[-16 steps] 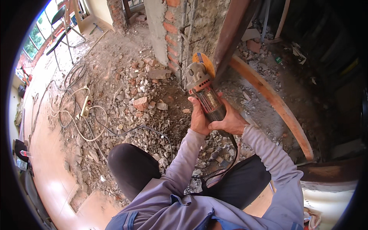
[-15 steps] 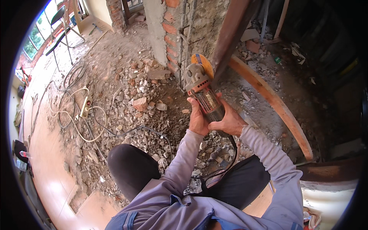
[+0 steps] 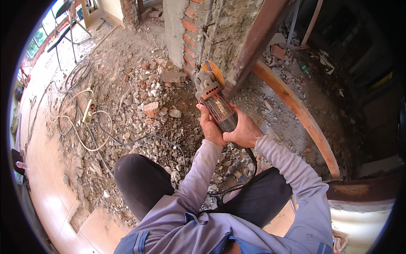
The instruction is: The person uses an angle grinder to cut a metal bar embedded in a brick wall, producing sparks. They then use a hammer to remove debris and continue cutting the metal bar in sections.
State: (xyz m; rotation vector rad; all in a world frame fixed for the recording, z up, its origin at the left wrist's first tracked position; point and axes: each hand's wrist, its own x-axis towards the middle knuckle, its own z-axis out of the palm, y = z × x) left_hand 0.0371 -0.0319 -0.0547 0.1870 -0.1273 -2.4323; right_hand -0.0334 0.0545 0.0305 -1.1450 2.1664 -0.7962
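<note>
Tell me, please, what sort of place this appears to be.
It looks like an interior being demolished or renovated: loose rubble is heaped about, exposed brickwork shows, and an angle grinder is being held.

Bright left, deep shadow right

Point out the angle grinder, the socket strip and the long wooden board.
Angle grinder (image 3: 218, 106): head view, middle of its body.
Socket strip (image 3: 88, 113): head view, middle of its casing.
Wooden board (image 3: 298, 106): head view, about midway along its length.

Left grip (image 3: 212, 130) and right grip (image 3: 245, 129) clasp the angle grinder (image 3: 217, 103)
</note>
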